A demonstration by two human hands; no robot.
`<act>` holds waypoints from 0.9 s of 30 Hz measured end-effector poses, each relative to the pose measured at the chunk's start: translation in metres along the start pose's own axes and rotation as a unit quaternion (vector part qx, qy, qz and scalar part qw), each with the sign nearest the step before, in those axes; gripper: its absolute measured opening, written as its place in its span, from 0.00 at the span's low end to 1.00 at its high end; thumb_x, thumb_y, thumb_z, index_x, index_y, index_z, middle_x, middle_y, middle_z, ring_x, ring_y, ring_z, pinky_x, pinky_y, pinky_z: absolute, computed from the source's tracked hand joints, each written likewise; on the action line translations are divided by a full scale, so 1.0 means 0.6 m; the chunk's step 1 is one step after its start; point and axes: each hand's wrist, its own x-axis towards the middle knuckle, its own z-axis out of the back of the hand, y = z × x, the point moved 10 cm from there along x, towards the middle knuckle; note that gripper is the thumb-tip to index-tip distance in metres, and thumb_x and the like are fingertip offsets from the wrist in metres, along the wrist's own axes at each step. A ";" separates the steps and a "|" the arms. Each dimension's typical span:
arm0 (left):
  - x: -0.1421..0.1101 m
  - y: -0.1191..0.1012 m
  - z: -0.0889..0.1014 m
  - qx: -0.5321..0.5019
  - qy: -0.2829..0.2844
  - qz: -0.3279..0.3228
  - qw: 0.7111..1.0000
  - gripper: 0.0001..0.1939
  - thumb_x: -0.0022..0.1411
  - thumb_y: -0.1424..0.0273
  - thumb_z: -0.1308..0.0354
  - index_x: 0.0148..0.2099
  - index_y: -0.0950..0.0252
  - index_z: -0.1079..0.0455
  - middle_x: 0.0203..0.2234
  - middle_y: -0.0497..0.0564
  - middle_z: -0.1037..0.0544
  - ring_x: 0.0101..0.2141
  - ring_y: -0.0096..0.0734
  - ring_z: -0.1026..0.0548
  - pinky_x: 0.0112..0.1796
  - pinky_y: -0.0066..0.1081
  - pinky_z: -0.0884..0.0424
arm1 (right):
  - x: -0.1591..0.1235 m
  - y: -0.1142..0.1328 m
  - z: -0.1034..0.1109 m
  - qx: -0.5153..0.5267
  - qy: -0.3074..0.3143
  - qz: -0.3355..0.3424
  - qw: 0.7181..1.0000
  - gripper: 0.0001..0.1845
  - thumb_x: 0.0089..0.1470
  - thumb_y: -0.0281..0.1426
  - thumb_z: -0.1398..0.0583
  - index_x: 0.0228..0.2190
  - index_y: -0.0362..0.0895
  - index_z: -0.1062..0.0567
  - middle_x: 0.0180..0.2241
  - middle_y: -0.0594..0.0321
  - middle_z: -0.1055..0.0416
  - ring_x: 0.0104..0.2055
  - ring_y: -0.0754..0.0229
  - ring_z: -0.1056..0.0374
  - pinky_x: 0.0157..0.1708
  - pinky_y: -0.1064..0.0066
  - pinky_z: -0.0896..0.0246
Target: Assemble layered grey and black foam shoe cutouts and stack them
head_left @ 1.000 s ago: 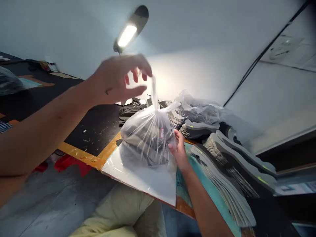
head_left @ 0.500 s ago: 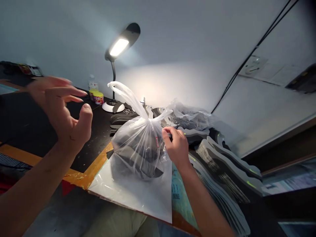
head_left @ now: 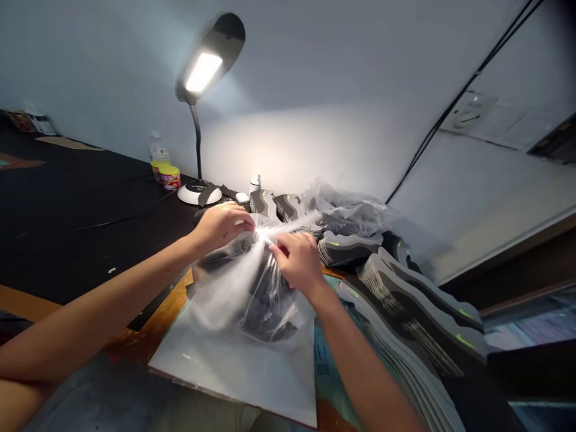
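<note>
2 hands (head_left: 225,225) (head_left: 299,257), fingers curled nearly shut, pinch bag (head_left: 270,300) nr neck, part-blocking grey stacks (head_left: 263,204) behind, w/ lamp (head_left: 216,45) back L.

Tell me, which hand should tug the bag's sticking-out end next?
Probably the right hand: the bag's end sticks out just above it, while the left hand is across the knot.

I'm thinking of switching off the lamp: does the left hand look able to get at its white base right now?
Probably yes, once its grip leaves the bag knot: the left hand is near the base, whose left side looks unobstructed.
</note>
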 end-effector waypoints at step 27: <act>-0.126 -0.120 0.040 0.121 -0.086 -0.295 0.944 0.05 0.52 0.76 0.48 0.32 0.61 0.35 0.41 0.52 0.27 0.45 0.41 0.30 0.45 0.41 0.29 | -0.066 0.027 0.048 0.401 0.166 0.137 0.890 0.04 0.53 0.27 0.43 0.29 0.44 0.27 0.28 0.63 0.31 0.33 0.60 0.38 0.35 0.67 0.43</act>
